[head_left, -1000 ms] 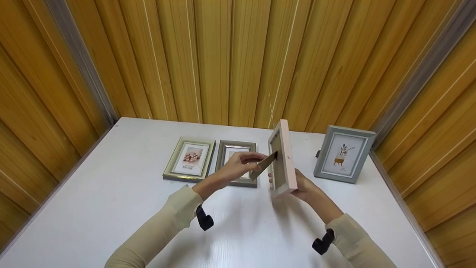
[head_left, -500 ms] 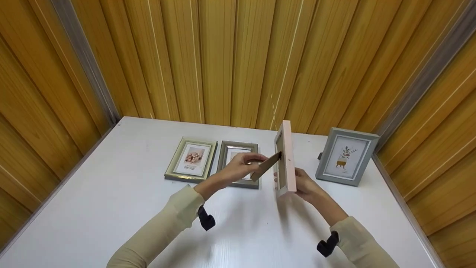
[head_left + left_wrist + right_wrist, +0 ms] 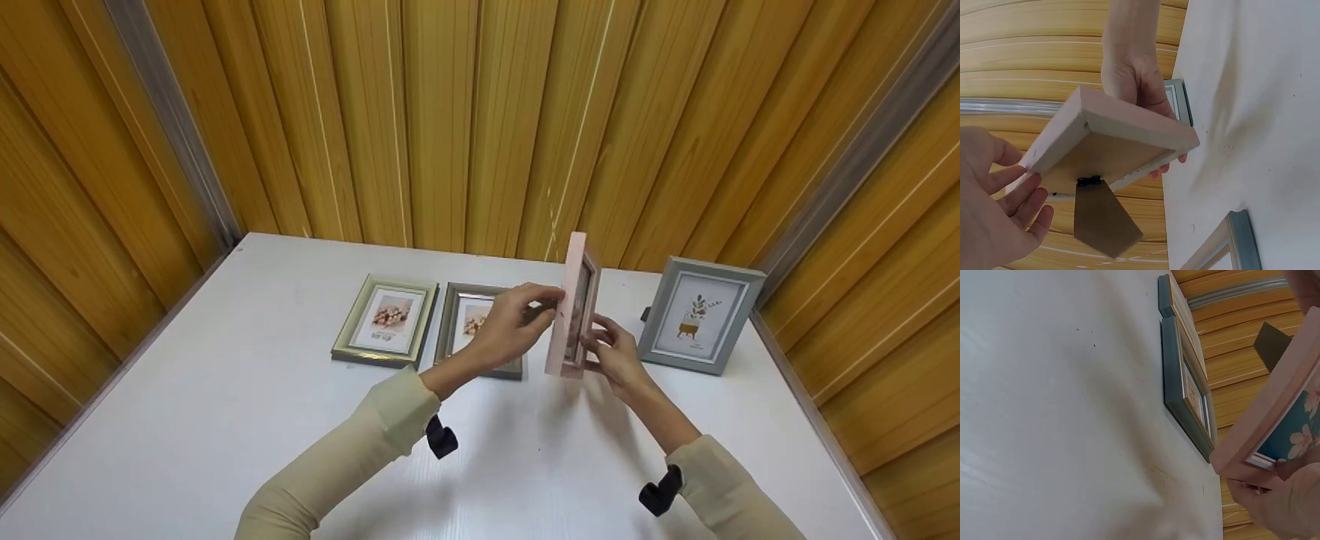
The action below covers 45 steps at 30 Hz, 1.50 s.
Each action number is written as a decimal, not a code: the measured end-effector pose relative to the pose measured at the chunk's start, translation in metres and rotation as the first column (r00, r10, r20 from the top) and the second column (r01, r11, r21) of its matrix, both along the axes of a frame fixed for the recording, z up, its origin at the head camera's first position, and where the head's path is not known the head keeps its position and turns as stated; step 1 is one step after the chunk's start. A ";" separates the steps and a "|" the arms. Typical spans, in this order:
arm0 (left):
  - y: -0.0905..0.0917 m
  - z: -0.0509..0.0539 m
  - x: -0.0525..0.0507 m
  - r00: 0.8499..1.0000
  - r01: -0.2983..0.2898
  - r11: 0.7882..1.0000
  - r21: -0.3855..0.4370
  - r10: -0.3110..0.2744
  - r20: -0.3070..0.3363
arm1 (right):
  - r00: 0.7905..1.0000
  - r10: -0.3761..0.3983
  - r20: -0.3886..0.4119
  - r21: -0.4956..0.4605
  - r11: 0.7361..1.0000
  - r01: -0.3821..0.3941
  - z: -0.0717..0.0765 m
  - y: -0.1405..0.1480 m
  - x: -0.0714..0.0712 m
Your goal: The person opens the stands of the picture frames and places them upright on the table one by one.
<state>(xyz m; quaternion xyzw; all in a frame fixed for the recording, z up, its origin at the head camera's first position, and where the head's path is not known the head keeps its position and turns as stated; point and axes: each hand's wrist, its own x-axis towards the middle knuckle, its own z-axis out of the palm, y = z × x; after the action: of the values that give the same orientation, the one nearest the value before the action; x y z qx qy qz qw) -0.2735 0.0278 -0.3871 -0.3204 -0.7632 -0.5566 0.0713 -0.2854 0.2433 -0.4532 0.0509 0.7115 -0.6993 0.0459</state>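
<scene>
A pink picture frame (image 3: 574,307) is held up off the table, nearly edge-on in the head view. My right hand (image 3: 619,360) grips its right lower side; in the right wrist view the thumb lies on the front, by a flower picture (image 3: 1300,433), with fingers behind. At the opposite edge, my left hand (image 3: 510,330) touches the frame with fingertips, its fingers loosely bent in the left wrist view. From the frame's back a brown easel stand (image 3: 1103,219) sticks out on a black hinge (image 3: 1089,180). The left hand is off this stand.
Two frames lie flat on the white table (image 3: 187,405): a gold one (image 3: 346,337) and a grey-brown one (image 3: 450,330), partly covered by my left hand. A grey-green frame (image 3: 651,319) stands upright at right. Wood-patterned walls (image 3: 435,127) enclose the table.
The pink frame has turned from showing its back to showing its front edge-on toward the right. My left hand has let go of the easel stand and moved right to the frame's edge.
</scene>
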 end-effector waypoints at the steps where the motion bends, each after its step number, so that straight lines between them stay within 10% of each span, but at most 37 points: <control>1: 0.002 0.000 0.000 1.000 -0.012 1.000 0.020 0.012 0.025 | 1.000 -0.024 -0.012 0.004 1.000 0.024 0.001 0.001 0.000; 15: 0.016 -0.016 -0.026 0.922 -0.375 0.927 -0.004 0.374 0.103 | 0.927 -0.304 -0.220 0.225 0.909 0.351 0.008 0.011 -0.001; 22: 0.032 -0.025 -0.040 0.878 -0.472 0.881 -0.005 0.471 0.086 | 0.893 -0.295 -0.340 0.336 0.849 0.409 0.009 0.013 -0.003; 27: 0.045 -0.028 -0.050 0.853 -0.512 0.859 0.012 0.507 0.124 | 0.898 -0.247 -0.364 0.346 0.859 0.377 0.011 0.014 -0.006; 39: 0.058 -0.046 -0.062 0.879 -0.406 0.912 -0.062 0.408 0.248 | 0.961 -0.156 -0.229 0.337 0.913 0.229 0.005 0.025 -0.018; 45: 0.061 -0.058 -0.071 0.917 -0.309 0.951 -0.013 0.302 0.259 | 0.973 -0.106 -0.203 0.309 0.936 0.166 -0.005 0.034 -0.022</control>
<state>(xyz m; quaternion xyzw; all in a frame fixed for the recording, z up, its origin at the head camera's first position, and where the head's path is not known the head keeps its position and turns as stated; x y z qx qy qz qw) -0.3444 0.0886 -0.4452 -0.1211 -0.7987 -0.5862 0.0617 -0.3073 0.2768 -0.4584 0.0424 0.8126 -0.5761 -0.0773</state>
